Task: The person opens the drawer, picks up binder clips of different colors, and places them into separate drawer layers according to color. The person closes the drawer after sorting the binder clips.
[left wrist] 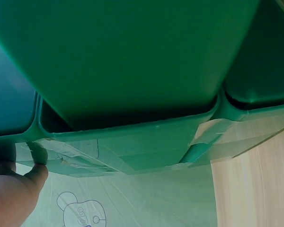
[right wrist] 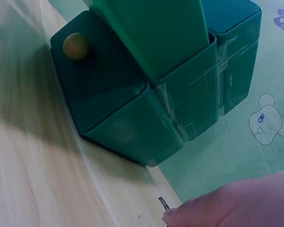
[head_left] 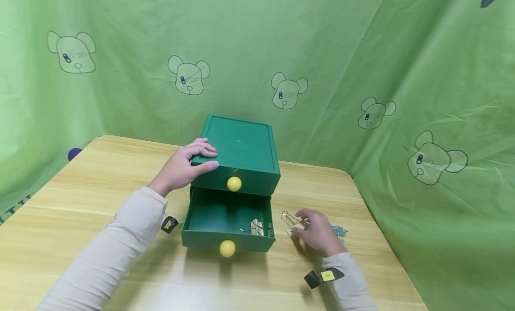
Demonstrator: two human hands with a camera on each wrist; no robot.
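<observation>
A green desktop drawer unit [head_left: 241, 143] has its middle drawer [head_left: 209, 237] pulled out. Inside that drawer, towards its right side, lies a gold binder clip [head_left: 256, 227]. My left hand [head_left: 185, 166] rests on the unit's front left top edge, fingers extended over the lid and thumb along the edge. To the right of the drawer, my right hand [head_left: 318, 230] pinches a gold binder clip [head_left: 290, 219] by its body, its wire handles pointing away to the left. The right wrist view shows only a sliver of wire handle [right wrist: 164, 203] beside a fingertip.
Blue binder clips [head_left: 339, 231] lie on the wooden table [head_left: 72, 239], partly behind my right hand. Yellow round knobs [head_left: 234, 183] stick out from the drawer fronts. A green curtain [head_left: 241, 43] with printed bear heads hangs behind and at both sides.
</observation>
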